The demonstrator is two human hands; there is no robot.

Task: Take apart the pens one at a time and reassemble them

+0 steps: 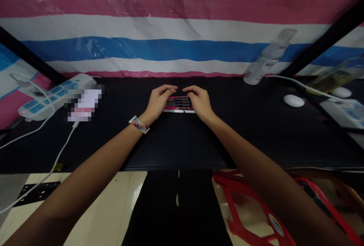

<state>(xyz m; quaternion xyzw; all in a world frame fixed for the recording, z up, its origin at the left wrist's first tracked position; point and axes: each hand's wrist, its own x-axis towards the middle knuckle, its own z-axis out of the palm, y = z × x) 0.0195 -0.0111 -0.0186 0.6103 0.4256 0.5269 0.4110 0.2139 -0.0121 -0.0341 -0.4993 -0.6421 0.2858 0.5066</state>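
A row of several pens (pixel 178 104) with pink, black and white barrels lies side by side on the black table (pixel 176 143), near its middle. My left hand (pixel 159 100) curls over the row's left end and my right hand (pixel 199 101) over its right end. The fingertips of both hands bend down at the far side of the row and almost meet. Both hands press the pens together from the ends. A woven colourful band sits on my left wrist.
A white and blue power strip (pixel 51 96) with cables and a blurred object (pixel 83 104) lie at the left. A white bottle (pixel 269 58), a white mouse (pixel 294 101) and a cable are at the right. Red stool (pixel 250 204) below the table's front edge. Striped tarp behind.
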